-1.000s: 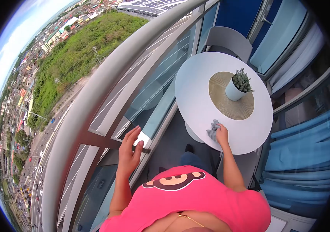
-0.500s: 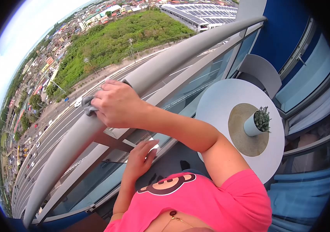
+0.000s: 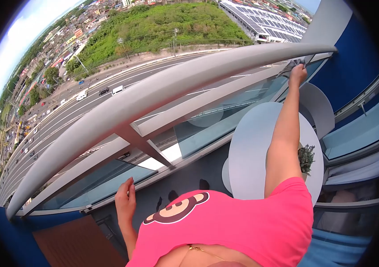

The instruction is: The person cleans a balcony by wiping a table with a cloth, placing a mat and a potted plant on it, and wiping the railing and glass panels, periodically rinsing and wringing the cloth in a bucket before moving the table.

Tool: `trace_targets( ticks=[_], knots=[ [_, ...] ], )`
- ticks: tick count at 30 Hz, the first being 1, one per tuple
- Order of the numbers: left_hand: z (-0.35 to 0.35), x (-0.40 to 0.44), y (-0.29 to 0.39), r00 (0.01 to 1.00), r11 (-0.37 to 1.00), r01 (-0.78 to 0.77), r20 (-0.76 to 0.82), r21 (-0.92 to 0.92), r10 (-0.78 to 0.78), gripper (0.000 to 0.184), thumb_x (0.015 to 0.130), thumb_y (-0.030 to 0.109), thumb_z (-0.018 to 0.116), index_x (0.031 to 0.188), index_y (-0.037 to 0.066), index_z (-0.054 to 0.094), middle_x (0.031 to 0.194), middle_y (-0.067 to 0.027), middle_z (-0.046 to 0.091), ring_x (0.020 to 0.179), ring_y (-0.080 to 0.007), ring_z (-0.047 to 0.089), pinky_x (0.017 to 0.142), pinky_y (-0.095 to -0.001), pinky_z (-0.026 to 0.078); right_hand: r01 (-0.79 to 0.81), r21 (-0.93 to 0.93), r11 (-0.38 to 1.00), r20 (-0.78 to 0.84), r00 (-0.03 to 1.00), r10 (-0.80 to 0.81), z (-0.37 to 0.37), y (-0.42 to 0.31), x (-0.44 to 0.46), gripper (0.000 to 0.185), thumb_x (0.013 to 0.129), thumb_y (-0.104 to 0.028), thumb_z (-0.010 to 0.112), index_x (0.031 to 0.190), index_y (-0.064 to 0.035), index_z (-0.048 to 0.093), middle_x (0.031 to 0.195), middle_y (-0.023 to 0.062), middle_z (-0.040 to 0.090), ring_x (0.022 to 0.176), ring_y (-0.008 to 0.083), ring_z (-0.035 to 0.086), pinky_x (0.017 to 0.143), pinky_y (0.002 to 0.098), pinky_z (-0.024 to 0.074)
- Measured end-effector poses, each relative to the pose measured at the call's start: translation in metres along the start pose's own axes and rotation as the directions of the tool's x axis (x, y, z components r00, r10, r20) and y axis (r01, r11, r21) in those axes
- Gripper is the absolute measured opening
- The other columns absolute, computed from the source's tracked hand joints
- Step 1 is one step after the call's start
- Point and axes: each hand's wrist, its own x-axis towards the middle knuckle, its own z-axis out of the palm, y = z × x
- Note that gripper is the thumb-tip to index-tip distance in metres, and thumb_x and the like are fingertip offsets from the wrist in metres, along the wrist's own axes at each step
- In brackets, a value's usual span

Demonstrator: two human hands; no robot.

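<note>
My right hand (image 3: 298, 74) is closed around a crumpled grey cloth (image 3: 289, 67), with that arm stretched far out to the right. The cloth lies just below the right end of the thick grey handrail (image 3: 162, 92), beside the flat lower rail (image 3: 185, 116); whether it touches either one I cannot tell. My left hand (image 3: 126, 198) hangs low in front of the glass panel (image 3: 105, 182), fingers loosely stretched and nothing in them.
A round white table (image 3: 251, 147) stands under my right arm, bearing a potted plant (image 3: 306, 159) partly hidden by the arm. Behind it is a grey chair (image 3: 318, 107). A blue wall (image 3: 349, 66) bounds the right end. Beyond the railing, far below, runs a wide road (image 3: 96, 95).
My right hand has moved with the cloth from the middle of the handrail to its far right end. My left hand has dropped lower and to the left. The view has shifted too.
</note>
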Motion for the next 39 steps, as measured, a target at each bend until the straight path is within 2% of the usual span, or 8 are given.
trace_targets(
  ticks=[3,6,10,15,19,27,31,39],
  knots=[
    [-0.010,-0.007,-0.011,1.000,0.998,-0.009,-0.017,0.062,0.010,0.023,0.089,0.009,0.051,0.108,0.000,0.058,0.099,-0.0168,0.062,0.086,-0.0292,0.061,0.073,-0.0337,0.048,0.268,0.211,0.940,0.272,0.908,-0.320,0.020,0.005,-0.082,0.046,0.087,-0.036,0.038,0.091,0.0028,0.063,0.092,0.0287,0.059,0.092,0.0475,0.052,0.080,0.0492,0.0421],
    [-0.014,0.003,0.006,0.990,0.986,-0.137,0.056,0.100,0.132,0.023,0.088,0.009,0.051,0.108,-0.001,0.058,0.098,-0.0170,0.062,0.087,-0.0301,0.060,0.073,-0.0341,0.048,0.790,-0.204,0.578,0.338,0.611,-0.716,0.048,0.021,-0.135,0.038,0.086,-0.034,0.043,0.091,-0.0035,0.065,0.098,0.0219,0.062,0.092,0.0386,0.057,0.085,0.0434,0.0426],
    [-0.004,0.016,0.025,0.985,0.987,-0.150,0.090,0.050,0.145,0.023,0.088,0.009,0.052,0.108,0.001,0.058,0.096,-0.0168,0.061,0.086,-0.0310,0.060,0.076,-0.0366,0.046,0.670,0.107,0.735,0.544,0.579,-0.607,-0.007,-0.041,-0.248,0.026,0.084,-0.024,0.050,0.092,-0.0046,0.065,0.094,0.0161,0.065,0.093,0.0317,0.059,0.090,0.0423,0.0415],
    [0.021,0.037,0.043,0.944,0.954,-0.292,0.182,0.074,0.275,0.023,0.087,0.008,0.052,0.108,0.002,0.058,0.095,-0.0162,0.061,0.086,-0.0317,0.059,0.074,-0.0367,0.046,0.629,0.601,0.494,0.389,0.310,-0.868,-0.067,-0.103,-0.470,0.034,0.074,-0.015,0.058,0.107,-0.0088,0.055,0.119,0.0081,0.055,0.112,0.0288,0.049,0.099,0.0424,0.0341],
    [0.024,0.048,0.051,0.922,0.929,-0.355,0.202,0.101,0.331,0.023,0.086,0.008,0.053,0.107,0.002,0.058,0.095,-0.0158,0.061,0.086,-0.0327,0.058,0.074,-0.0380,0.045,0.629,0.721,0.291,0.274,0.127,-0.953,-0.058,-0.094,-0.461,0.035,0.072,-0.014,0.058,0.107,-0.0097,0.053,0.118,0.0052,0.054,0.107,0.0268,0.050,0.097,0.0423,0.0346],
    [0.011,0.011,0.029,0.975,0.966,-0.204,0.119,0.158,0.187,0.022,0.087,0.011,0.053,0.107,0.003,0.059,0.096,-0.0151,0.061,0.088,-0.0319,0.058,0.075,-0.0382,0.046,0.756,0.467,0.459,0.240,0.392,-0.888,-0.011,-0.016,-0.270,0.018,0.076,-0.014,0.054,0.091,-0.0048,0.057,0.098,0.0096,0.061,0.094,0.0303,0.054,0.088,0.0429,0.0377],
    [0.008,-0.017,0.005,0.994,0.985,-0.112,0.000,0.132,0.113,0.022,0.087,0.011,0.052,0.106,0.002,0.059,0.095,-0.0154,0.062,0.087,-0.0315,0.058,0.076,-0.0371,0.046,0.772,0.225,0.594,0.313,0.520,-0.795,-0.008,-0.034,-0.292,0.016,0.077,-0.014,0.056,0.089,-0.0049,0.059,0.095,0.0090,0.062,0.092,0.0290,0.055,0.088,0.0412,0.0384],
    [0.024,-0.008,0.007,0.997,0.984,0.051,0.064,-0.169,-0.040,0.030,0.091,0.019,0.050,0.114,0.002,0.055,0.102,-0.0153,0.061,0.091,-0.0254,0.060,0.078,-0.0329,0.046,0.611,0.675,0.413,0.419,0.143,-0.897,-0.069,-0.112,-0.468,0.027,0.068,-0.011,0.061,0.095,-0.0093,0.058,0.105,0.0015,0.059,0.094,0.0247,0.049,0.086,0.0391,0.0344]
  ],
)
